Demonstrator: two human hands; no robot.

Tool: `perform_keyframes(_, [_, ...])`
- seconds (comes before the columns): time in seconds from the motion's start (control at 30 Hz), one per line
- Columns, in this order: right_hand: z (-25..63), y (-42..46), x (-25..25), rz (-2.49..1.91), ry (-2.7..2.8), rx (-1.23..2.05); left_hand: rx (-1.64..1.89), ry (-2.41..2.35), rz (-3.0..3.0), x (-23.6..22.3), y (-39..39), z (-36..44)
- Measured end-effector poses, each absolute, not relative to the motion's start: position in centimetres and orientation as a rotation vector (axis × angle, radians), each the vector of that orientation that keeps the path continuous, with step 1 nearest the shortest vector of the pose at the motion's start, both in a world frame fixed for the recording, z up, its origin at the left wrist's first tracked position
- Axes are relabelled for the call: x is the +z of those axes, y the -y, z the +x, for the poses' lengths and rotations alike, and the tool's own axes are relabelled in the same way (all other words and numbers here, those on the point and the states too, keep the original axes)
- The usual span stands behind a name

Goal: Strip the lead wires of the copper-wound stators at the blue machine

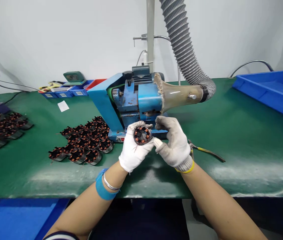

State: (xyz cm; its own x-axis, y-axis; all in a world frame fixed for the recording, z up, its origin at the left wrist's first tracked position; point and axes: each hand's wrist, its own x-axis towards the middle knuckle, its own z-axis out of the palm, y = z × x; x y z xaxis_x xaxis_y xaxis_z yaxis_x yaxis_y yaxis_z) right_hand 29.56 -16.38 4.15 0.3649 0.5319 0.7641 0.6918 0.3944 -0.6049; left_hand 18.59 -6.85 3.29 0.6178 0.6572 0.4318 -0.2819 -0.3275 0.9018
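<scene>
In the head view, my left hand, in a white glove, is closed around a motor stator. The stator is a dark ring with copper windings, its round opening turned up toward me. Thin wire leads stick out at its edge. To its right is my right hand, gloved with a yellow cuff, fingers curled and thumb apart from them. That thumb's tip lies close to the stator's rim; whether it touches is unclear. I see nothing between its fingers. Just behind both hands stands a blue belt machine with a motor.
Several more stators are grouped left of the machine, others farther left. Yellow-handled cutters lie right of my right hand. A grey hose joins the machine's hood. A blue tray is at the right, small bins behind.
</scene>
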Motion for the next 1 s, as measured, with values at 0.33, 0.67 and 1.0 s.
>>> perform_keyframes(0.33, [29.4, 16.6, 5.4, -1.404, 1.807, -0.512, 0.758, -0.245, 1.8, 4.1, 5.6, 18.0])
perform_keyframes(0.67, [29.1, 16.5, 3.8, -1.38, 1.34, -0.064, 0.675, -0.199, 1.741, 3.9, 5.3, 18.0])
perform_keyframes(1.0, [30.4, 14.8, 3.3, -1.311, 0.682, 0.002, 0.653, -0.336, 1.926, 2.6, 7.4, 11.3])
